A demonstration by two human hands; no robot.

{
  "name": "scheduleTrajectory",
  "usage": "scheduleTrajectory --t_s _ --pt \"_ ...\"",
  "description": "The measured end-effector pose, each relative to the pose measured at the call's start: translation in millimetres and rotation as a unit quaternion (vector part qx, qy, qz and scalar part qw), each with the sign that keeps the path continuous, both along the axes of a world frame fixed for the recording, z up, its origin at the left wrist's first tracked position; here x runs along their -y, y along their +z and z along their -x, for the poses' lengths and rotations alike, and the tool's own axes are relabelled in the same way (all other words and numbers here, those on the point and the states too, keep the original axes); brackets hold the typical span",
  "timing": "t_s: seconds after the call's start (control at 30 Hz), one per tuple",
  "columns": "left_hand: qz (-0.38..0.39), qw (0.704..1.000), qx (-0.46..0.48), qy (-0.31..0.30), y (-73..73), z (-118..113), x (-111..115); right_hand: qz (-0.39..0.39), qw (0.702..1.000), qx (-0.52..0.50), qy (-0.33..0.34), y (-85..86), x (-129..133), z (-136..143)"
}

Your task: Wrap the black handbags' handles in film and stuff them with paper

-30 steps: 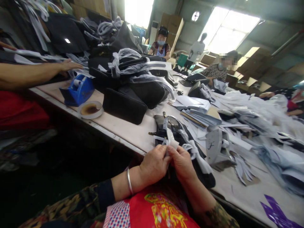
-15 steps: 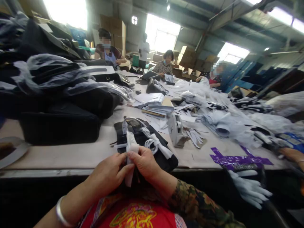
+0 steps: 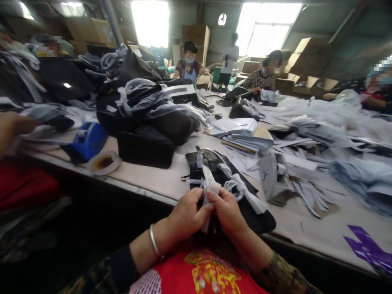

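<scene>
A long, flat white wrapping strip (image 3: 209, 176) runs lengthwise from a black leather handbag (image 3: 249, 214) toward the worker's lap, lower end hanging, at the edge of the pale table (image 3: 147, 175). The worker's left hand (image 3: 188, 212) and right hand (image 3: 226, 208) pinch it between thumbs and fingers. The handbag lies slanting from far left to near right, its contents hidden. Beyond, a blue plastic tape dispenser (image 3: 90, 141) sits near piled black bags (image 3: 145, 151); open brown cardboard boxes (image 3: 308, 61) stand behind, contents unclear.

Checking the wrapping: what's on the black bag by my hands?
On the bag: wrapped handle, white wrapping. What the left hand and right hand cover can't be seen.
</scene>
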State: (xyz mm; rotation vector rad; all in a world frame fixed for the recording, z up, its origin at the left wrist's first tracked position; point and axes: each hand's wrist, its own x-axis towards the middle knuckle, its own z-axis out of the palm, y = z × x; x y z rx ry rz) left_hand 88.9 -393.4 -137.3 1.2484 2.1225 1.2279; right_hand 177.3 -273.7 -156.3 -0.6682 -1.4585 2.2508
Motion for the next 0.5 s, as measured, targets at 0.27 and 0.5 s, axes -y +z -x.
scheduleTrajectory --t_s 0.27,0.5 --pt "0.009 0.999 0.016 -0.038 4.0 1.6 2.6 0.028 1.000 -0.003 0.008 0.1 1.9 -0.6" --pt "-0.026 0.997 0.079 -0.007 -0.2 -0.6 4.0 0.017 1.000 0.018 0.004 -0.7 4.8 0.0"
